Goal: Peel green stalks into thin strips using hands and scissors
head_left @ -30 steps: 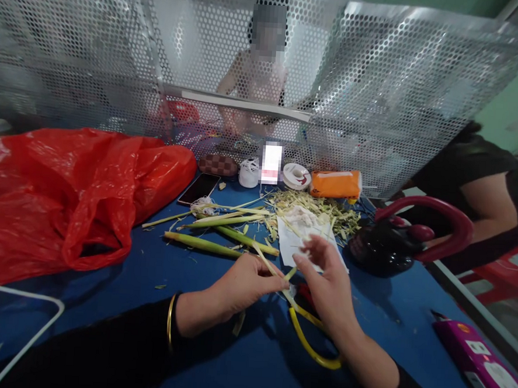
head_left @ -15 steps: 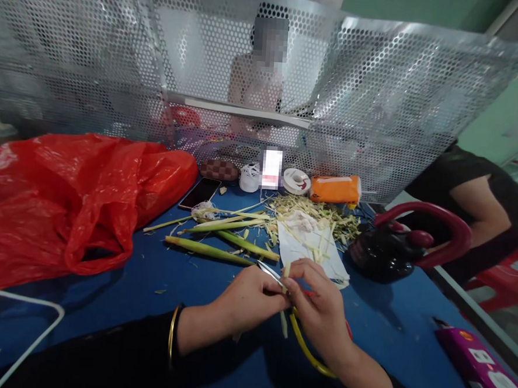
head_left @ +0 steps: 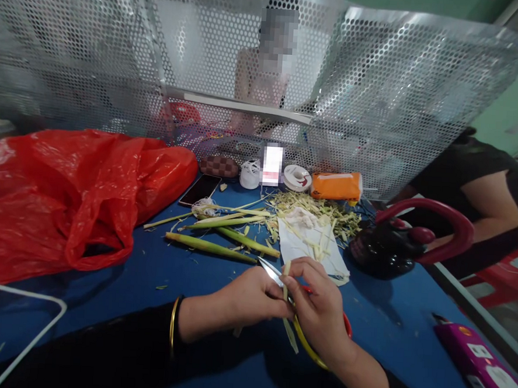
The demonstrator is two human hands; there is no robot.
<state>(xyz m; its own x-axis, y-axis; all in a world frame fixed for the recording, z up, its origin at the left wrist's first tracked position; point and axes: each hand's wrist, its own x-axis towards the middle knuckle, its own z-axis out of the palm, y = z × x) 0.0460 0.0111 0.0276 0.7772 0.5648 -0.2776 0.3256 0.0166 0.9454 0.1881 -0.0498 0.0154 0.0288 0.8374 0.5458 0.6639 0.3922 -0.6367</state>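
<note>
My right hand [head_left: 320, 309] is closed around a pair of scissors [head_left: 271, 269]; their blades lie open-edged toward the upper left, and the yellow and red handle loops show below the palm. A pale green plant strip [head_left: 292, 335] runs upright across the blade, with my right thumb against it. My left hand [head_left: 248, 293] is closed, its thumb and finger pinching at the strip beside the blade; its inner fingers are hidden. Just beyond lie several green plant stalks [head_left: 212, 247] and a white paper sheet [head_left: 291, 243] with shreds on it.
A heap of shreds [head_left: 341, 213] lies behind the paper. Left stands a red plastic bag [head_left: 88, 189]; right, a dark pot with a maroon handle [head_left: 382, 251] and a purple power strip [head_left: 477, 359]. A phone [head_left: 200, 190] and perforated screen [head_left: 232, 52] are at the back. Another person [head_left: 483, 190] sits right.
The plant strip's lower end now hangs longer and further right below my hands. The blades show slightly more. Both hands stay nearly in place.
</note>
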